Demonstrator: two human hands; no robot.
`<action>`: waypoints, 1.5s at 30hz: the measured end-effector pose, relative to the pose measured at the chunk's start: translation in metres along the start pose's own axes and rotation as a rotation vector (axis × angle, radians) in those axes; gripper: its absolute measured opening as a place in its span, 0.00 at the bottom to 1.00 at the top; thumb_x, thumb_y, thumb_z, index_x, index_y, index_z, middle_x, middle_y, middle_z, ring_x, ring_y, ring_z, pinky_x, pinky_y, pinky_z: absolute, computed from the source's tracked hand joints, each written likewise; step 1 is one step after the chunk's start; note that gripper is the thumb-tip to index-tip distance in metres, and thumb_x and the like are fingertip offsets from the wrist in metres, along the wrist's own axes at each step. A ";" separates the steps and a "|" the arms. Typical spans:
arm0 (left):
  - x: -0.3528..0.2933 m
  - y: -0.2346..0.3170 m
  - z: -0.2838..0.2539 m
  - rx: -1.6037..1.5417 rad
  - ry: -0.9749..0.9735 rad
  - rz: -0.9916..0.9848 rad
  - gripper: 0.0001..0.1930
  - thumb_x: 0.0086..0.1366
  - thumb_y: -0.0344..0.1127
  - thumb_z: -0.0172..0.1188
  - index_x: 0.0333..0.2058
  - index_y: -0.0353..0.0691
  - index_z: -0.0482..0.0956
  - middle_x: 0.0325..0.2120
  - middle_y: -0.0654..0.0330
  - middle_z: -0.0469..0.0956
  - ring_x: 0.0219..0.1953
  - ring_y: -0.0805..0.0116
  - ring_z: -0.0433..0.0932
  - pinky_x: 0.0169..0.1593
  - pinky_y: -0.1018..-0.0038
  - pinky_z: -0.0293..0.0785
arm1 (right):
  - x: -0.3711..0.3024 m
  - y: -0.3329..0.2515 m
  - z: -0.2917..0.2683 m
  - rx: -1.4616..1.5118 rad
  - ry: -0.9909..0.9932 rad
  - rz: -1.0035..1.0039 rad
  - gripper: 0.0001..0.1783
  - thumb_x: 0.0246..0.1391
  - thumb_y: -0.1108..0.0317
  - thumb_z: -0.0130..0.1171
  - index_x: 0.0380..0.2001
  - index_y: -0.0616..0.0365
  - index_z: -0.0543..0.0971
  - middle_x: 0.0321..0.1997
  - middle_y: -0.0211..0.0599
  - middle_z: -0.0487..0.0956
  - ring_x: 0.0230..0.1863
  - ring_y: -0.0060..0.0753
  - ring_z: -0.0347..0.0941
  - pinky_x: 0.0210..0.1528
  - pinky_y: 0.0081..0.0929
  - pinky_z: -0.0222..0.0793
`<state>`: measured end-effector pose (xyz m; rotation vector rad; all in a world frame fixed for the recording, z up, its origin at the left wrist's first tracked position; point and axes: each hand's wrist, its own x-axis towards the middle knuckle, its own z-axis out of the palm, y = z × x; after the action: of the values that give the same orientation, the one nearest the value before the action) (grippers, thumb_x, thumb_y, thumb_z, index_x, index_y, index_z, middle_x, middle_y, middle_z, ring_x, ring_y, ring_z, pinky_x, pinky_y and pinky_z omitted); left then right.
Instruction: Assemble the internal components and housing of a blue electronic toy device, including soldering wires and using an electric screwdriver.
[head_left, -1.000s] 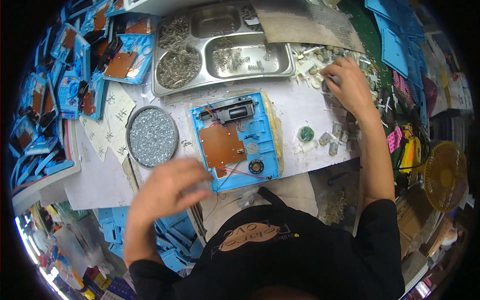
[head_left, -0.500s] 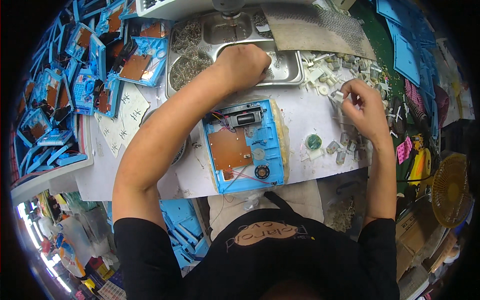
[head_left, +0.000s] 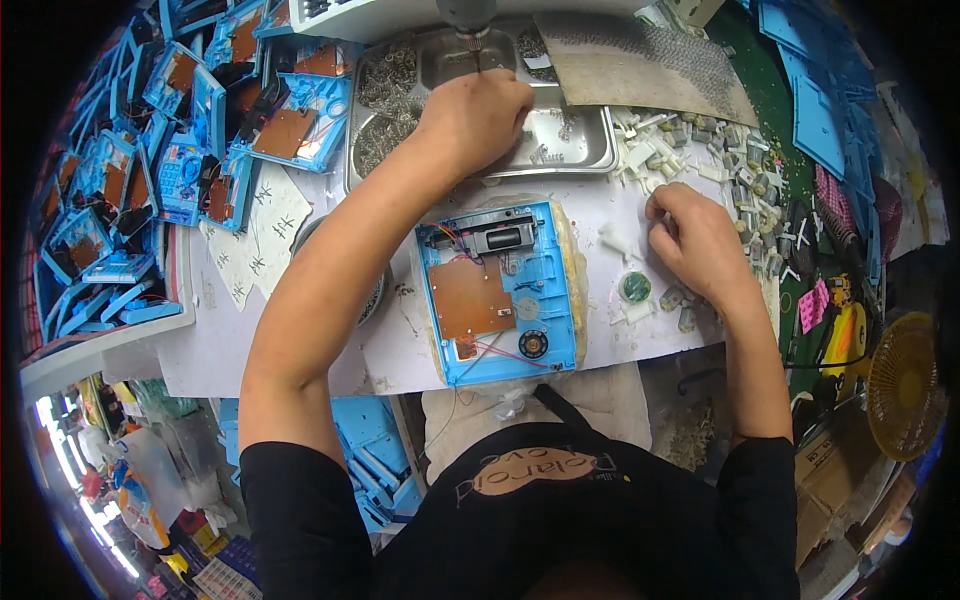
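Note:
A blue plastic casing [head_left: 562, 290] lies in front of me on a padded block, its inside up. It carries a brown circuit board [head_left: 470, 297], a black motor unit, wires and a small round speaker [head_left: 533, 344]. My left hand [head_left: 475, 118] is over the metal tray [head_left: 600, 150], under the tip of a driver [head_left: 472, 20]. Its fingers are closed together, and what they hold is hidden. Beside the white plastic parts [head_left: 650, 150], my right hand [head_left: 695, 240] has curled fingers, thumb and forefinger apart. One white part [head_left: 620, 242] lies left of it.
Small metal springs [head_left: 385, 130] fill tray compartments. A perforated plate [head_left: 650, 75] overlaps the tray's right side. Blue casings [head_left: 290, 125] crowd a bin at the left; blue panels [head_left: 815, 120] stand at the far right. A round green-topped piece [head_left: 634, 287] sits near the casing.
My left hand has shifted left and away, toward the driver tip. My right hand has come nearer and let go of a white plastic part, now on the table. The view has shifted slightly.

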<state>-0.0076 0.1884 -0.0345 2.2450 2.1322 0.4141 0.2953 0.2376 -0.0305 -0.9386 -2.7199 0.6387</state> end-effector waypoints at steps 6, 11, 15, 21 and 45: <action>0.003 0.002 0.013 -0.046 0.033 0.048 0.11 0.61 0.41 0.65 0.37 0.40 0.83 0.34 0.52 0.82 0.38 0.49 0.84 0.43 0.55 0.80 | 0.007 -0.021 0.001 0.046 -0.142 -0.050 0.15 0.49 0.66 0.66 0.39 0.59 0.79 0.35 0.46 0.81 0.37 0.53 0.78 0.41 0.43 0.74; 0.024 0.006 0.044 0.029 -0.059 0.091 0.10 0.61 0.40 0.63 0.36 0.41 0.83 0.32 0.49 0.84 0.37 0.46 0.84 0.41 0.54 0.81 | 0.022 -0.022 0.016 0.048 -0.272 -0.165 0.15 0.48 0.69 0.65 0.40 0.59 0.78 0.36 0.43 0.81 0.38 0.51 0.79 0.43 0.43 0.75; 0.022 0.003 0.011 0.108 -0.227 -0.060 0.10 0.61 0.41 0.63 0.36 0.42 0.84 0.34 0.48 0.85 0.39 0.45 0.84 0.45 0.53 0.80 | 0.021 -0.015 0.009 -0.069 -0.314 -0.140 0.13 0.47 0.72 0.62 0.39 0.61 0.78 0.35 0.45 0.80 0.38 0.50 0.79 0.43 0.44 0.75; 0.017 0.006 0.019 -0.189 0.022 0.128 0.10 0.61 0.38 0.63 0.38 0.44 0.87 0.34 0.50 0.85 0.40 0.47 0.84 0.46 0.54 0.79 | 0.021 -0.015 -0.001 0.030 -0.198 -0.105 0.16 0.46 0.73 0.60 0.42 0.61 0.80 0.33 0.45 0.78 0.33 0.47 0.77 0.40 0.41 0.72; 0.021 0.007 0.046 -0.301 -0.008 0.075 0.13 0.61 0.44 0.65 0.32 0.38 0.87 0.30 0.46 0.84 0.36 0.46 0.84 0.43 0.55 0.80 | 0.005 -0.028 -0.025 0.291 -0.073 0.076 0.14 0.51 0.71 0.58 0.42 0.61 0.78 0.33 0.44 0.78 0.32 0.38 0.76 0.36 0.34 0.71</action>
<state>0.0097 0.2165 -0.0736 2.1547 1.8398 0.6767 0.2838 0.2296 0.0042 -0.9633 -2.5654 1.0680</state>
